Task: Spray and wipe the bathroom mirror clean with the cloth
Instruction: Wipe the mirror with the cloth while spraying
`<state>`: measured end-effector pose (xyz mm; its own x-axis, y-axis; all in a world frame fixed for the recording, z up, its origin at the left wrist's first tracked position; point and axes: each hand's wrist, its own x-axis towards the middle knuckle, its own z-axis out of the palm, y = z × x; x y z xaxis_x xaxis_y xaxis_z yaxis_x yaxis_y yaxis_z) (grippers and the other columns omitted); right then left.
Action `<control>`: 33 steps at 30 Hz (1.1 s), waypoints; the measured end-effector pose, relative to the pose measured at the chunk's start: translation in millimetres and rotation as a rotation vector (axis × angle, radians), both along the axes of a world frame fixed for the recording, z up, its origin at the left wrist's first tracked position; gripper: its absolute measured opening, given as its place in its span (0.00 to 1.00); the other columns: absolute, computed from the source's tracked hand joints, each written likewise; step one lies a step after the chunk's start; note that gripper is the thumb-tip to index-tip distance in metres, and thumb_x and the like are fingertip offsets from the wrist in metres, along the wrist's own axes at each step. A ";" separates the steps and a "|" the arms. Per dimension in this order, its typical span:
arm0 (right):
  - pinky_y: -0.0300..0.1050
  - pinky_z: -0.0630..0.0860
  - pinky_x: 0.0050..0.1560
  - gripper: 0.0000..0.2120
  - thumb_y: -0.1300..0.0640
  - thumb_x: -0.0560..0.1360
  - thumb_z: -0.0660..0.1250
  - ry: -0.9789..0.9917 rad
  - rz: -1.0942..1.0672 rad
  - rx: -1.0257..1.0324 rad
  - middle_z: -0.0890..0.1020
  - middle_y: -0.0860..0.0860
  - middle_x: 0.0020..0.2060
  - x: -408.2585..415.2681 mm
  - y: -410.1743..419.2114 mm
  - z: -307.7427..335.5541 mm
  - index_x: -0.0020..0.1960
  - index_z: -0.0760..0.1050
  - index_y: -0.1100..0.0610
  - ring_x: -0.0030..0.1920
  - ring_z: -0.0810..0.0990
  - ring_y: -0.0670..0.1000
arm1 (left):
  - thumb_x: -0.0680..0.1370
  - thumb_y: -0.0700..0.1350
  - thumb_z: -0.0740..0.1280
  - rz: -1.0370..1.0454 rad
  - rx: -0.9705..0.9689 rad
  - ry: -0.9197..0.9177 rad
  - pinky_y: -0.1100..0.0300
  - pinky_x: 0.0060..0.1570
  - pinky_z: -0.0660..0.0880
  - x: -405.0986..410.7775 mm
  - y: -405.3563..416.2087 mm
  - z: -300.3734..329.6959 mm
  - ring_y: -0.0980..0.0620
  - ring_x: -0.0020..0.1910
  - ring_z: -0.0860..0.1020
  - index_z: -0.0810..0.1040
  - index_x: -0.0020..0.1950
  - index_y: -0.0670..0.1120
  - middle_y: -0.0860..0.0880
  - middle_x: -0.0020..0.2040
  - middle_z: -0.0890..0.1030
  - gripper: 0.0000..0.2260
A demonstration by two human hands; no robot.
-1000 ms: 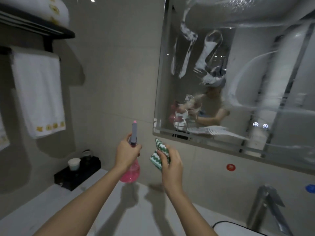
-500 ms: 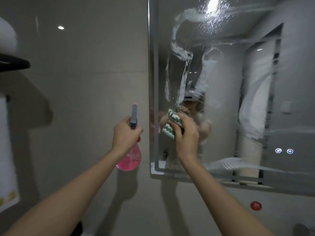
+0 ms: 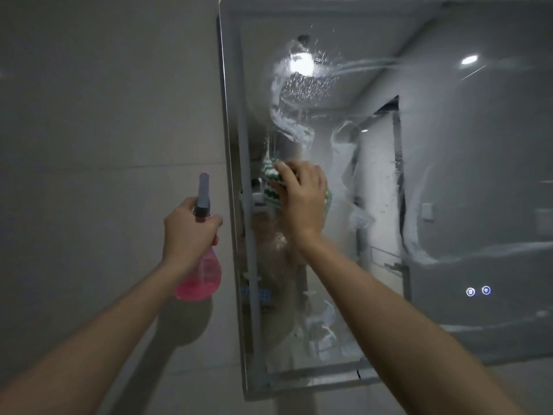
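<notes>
The wall mirror (image 3: 466, 175) fills the right half of the view, smeared with white foam streaks and spray droplets near its top. My right hand (image 3: 302, 202) presses a green-and-white striped cloth (image 3: 271, 187) flat against the glass near the mirror's left edge. My left hand (image 3: 187, 232) is held up left of the mirror, closed around the neck of a pink spray bottle (image 3: 200, 277) with a grey nozzle pointing up. Most of the cloth is hidden under my right hand.
A grey tiled wall (image 3: 104, 145) lies left of the mirror. Two small lit touch buttons (image 3: 478, 291) glow on the mirror's lower right. The mirror's metal frame edge (image 3: 232, 175) runs down beside my left hand.
My right hand rose with the cloth and now lies flat on the glass higher up. The view tilted upward, so the towel, shelf and counter dropped out of sight. The bottle stays raised.
</notes>
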<state>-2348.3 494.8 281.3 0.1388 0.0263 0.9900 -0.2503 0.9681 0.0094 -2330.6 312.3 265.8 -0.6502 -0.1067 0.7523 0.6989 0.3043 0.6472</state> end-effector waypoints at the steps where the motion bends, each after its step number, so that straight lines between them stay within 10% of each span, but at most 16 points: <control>1: 0.60 0.68 0.62 0.14 0.56 0.72 0.65 -0.011 -0.048 0.026 0.80 0.59 0.52 -14.7 1.8 -5.8 0.55 0.80 0.59 0.55 0.72 0.57 | 0.73 0.34 0.67 -0.009 0.012 -0.001 0.52 0.36 0.78 -5.1 -0.4 0.3 0.47 0.29 0.77 0.75 0.50 0.42 0.40 0.38 0.78 0.08; 5: 0.51 0.59 0.66 0.25 0.67 0.63 0.78 -0.005 -0.142 0.041 0.73 0.59 0.56 -57.0 6.5 -38.2 0.58 0.77 0.58 0.58 0.68 0.58 | 0.73 0.33 0.66 -0.027 -0.002 0.015 0.49 0.37 0.78 -23.8 -0.4 -2.8 0.46 0.28 0.77 0.75 0.49 0.42 0.43 0.35 0.77 0.08; 11: 0.55 0.50 0.74 0.24 0.46 0.80 0.56 -0.067 -0.209 0.121 0.64 0.60 0.72 -61.8 1.9 -64.9 0.73 0.63 0.55 0.73 0.59 0.59 | 0.72 0.32 0.66 -0.017 0.010 0.018 0.64 0.29 0.75 -41.7 5.4 -22.0 0.63 0.24 0.76 0.75 0.48 0.42 0.50 0.33 0.75 0.08; 19: 0.54 0.46 0.76 0.28 0.42 0.81 0.50 -0.272 -0.282 0.250 0.56 0.57 0.76 -46.0 14.7 -104.7 0.77 0.55 0.53 0.77 0.50 0.55 | 0.72 0.34 0.66 0.050 -0.009 0.015 0.75 0.25 0.67 -45.3 18.8 -38.8 0.69 0.26 0.75 0.75 0.46 0.40 0.52 0.32 0.75 0.05; 25: 0.55 0.53 0.75 0.27 0.41 0.81 0.50 -0.210 -0.348 0.400 0.61 0.56 0.75 -50.0 28.5 -60.3 0.76 0.61 0.53 0.76 0.57 0.55 | 0.72 0.39 0.68 0.170 -0.089 0.070 0.62 0.30 0.65 -57.1 22.1 -3.0 0.50 0.37 0.73 0.74 0.44 0.43 0.50 0.35 0.74 0.04; 33: 0.53 0.47 0.74 0.28 0.41 0.80 0.46 -0.213 -0.370 0.407 0.60 0.55 0.75 -54.8 27.2 25.3 0.76 0.59 0.52 0.76 0.56 0.54 | 0.72 0.42 0.68 0.184 -0.125 0.106 0.61 0.29 0.64 -65.2 19.8 71.2 0.51 0.33 0.74 0.72 0.35 0.46 0.49 0.33 0.75 0.07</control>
<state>-2403.1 522.0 306.6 -0.1364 -0.3741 0.9173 0.0665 0.9204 0.3853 -2395.8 332.1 337.0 -0.5450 -0.1182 0.8301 0.6862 0.5060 0.5226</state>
